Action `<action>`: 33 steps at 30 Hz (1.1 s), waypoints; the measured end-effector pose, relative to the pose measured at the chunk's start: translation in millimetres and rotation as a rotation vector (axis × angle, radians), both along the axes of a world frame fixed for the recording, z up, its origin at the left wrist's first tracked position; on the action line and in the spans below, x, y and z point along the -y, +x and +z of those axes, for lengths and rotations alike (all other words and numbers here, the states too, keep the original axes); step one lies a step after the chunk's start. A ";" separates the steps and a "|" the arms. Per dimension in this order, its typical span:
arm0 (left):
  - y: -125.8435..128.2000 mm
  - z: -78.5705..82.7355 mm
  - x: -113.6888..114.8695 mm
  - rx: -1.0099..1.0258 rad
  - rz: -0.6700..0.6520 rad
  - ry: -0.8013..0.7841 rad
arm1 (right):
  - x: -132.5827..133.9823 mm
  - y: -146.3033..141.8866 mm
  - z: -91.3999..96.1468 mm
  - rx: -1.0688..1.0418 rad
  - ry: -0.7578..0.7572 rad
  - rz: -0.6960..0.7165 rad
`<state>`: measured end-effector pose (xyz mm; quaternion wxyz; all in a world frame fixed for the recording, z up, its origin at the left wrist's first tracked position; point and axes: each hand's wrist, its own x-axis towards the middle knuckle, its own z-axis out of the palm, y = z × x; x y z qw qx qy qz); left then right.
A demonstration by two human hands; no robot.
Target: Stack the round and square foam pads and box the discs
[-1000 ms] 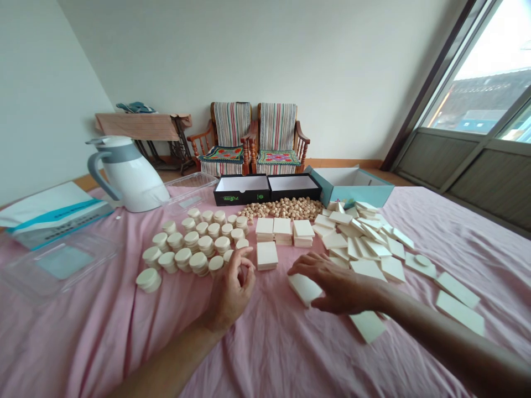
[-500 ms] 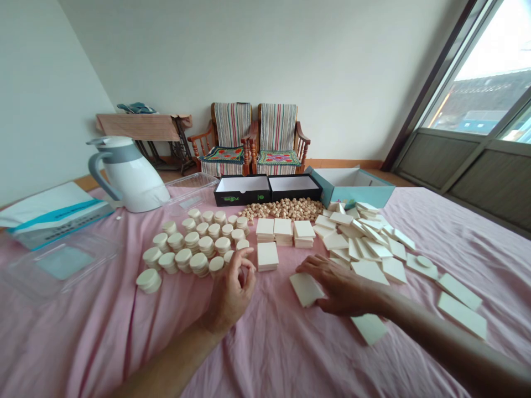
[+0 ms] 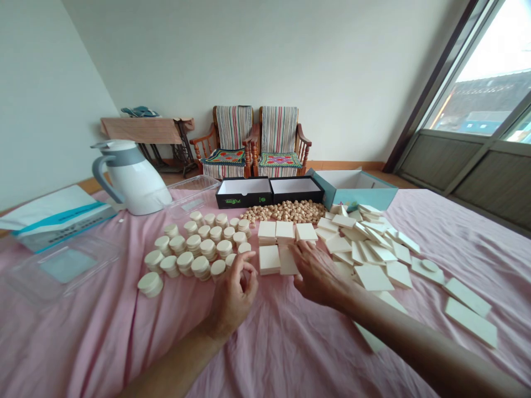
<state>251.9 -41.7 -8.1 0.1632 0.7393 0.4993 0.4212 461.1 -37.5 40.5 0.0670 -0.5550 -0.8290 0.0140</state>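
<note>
My right hand (image 3: 311, 271) has its fingers on a cream square tile (image 3: 287, 261), pressed close beside a short stack of square tiles (image 3: 269, 257). Behind these stand more stacks of square tiles, one (image 3: 306, 231) just beyond my right fingers. My left hand (image 3: 235, 287) hovers to the left of the tiles, fingers loosely curled, thumb apart from the index finger, nothing visible in it. Rows of stacked round cream discs (image 3: 193, 243) lie beyond and left of it. A loose heap of square tiles (image 3: 374, 276) spreads to the right of my right hand, partly under its forearm.
Small round tan pieces (image 3: 286, 211) are piled before two black boxes (image 3: 244, 200). A light-blue box (image 3: 359, 196) stands behind the heap. On the left are a white jug (image 3: 145, 185), clear plastic trays (image 3: 62, 268) and a white-and-blue package (image 3: 62, 218). A wrinkled pink cloth (image 3: 265, 354) covers the surface.
My right hand has moved left and away from me, carrying a square tile from the near cloth to beside the front stack. The left hand stays almost where it was.
</note>
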 end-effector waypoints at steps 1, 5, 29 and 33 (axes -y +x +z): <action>0.1 0.1 0.0 0.000 -0.002 -0.001 | -0.4 0.1 -1.3 -0.002 -0.005 0.002; 0.1 0.0 0.0 0.004 -0.006 -0.001 | 0.6 4.7 -1.3 -0.035 0.000 0.003; 1.1 -0.3 -0.2 -0.003 -0.003 -0.012 | -7.5 31.4 9.1 -0.021 0.064 -0.142; 0.5 -2.5 -1.1 0.000 -0.007 -0.015 | -8.5 21.6 3.8 0.013 0.025 -0.049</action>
